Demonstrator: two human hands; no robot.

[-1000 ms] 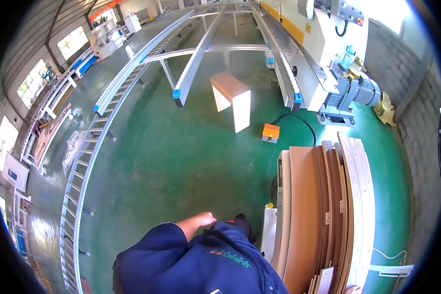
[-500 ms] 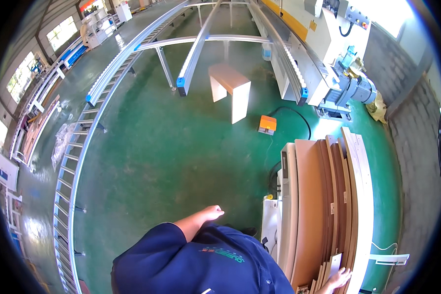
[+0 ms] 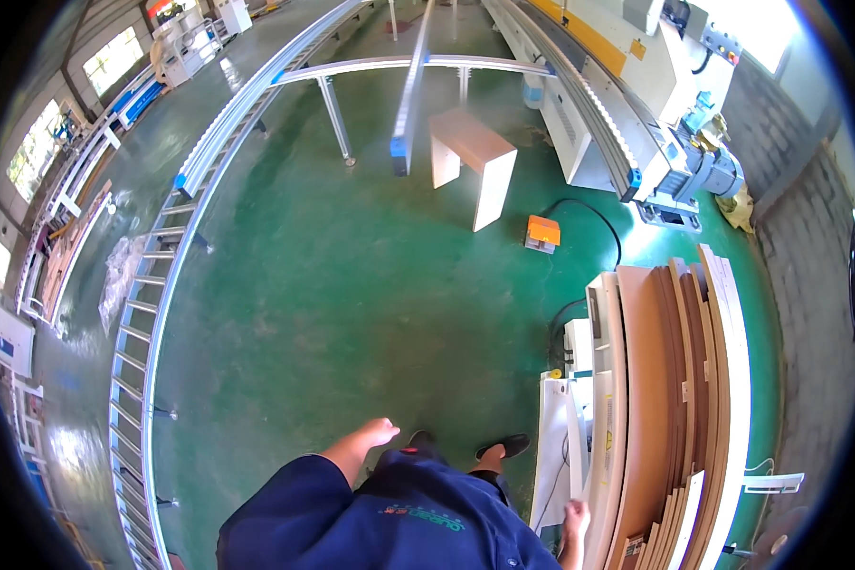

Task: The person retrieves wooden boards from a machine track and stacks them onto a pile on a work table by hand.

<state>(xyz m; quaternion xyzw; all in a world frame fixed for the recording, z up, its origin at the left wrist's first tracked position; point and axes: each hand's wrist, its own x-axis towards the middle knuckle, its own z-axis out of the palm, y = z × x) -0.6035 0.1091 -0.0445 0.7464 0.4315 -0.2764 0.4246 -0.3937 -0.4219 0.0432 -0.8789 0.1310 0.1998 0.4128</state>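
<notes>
My left hand [image 3: 380, 432] is held out in front of my body above the green floor, its fingers curled in with nothing visible in them. Low on the right, my right hand [image 3: 577, 518] hangs beside a long white machine casing [image 3: 606, 418]. Its fingers are curled too, and no object shows in them; I cannot tell whether it touches the casing. Just right of the casing stands a row of brown and white boards [image 3: 641, 370] on edge, with several shorter strips [image 3: 668, 522] leaning at its near end.
A small wooden stool [image 3: 494, 185] stands ahead, with an orange foot pedal [image 3: 542, 234] and black cable near it. Metal rails [image 3: 408, 104] reach away at the top. A roller conveyor [image 3: 142, 332] curves along the left. A grey block wall [image 3: 812, 313] bounds the right.
My right hand has left the short strips at the boards and moved left, its fingers now curled. My left hand has shifted slightly left. The view has shifted, and both my shoes now show.
</notes>
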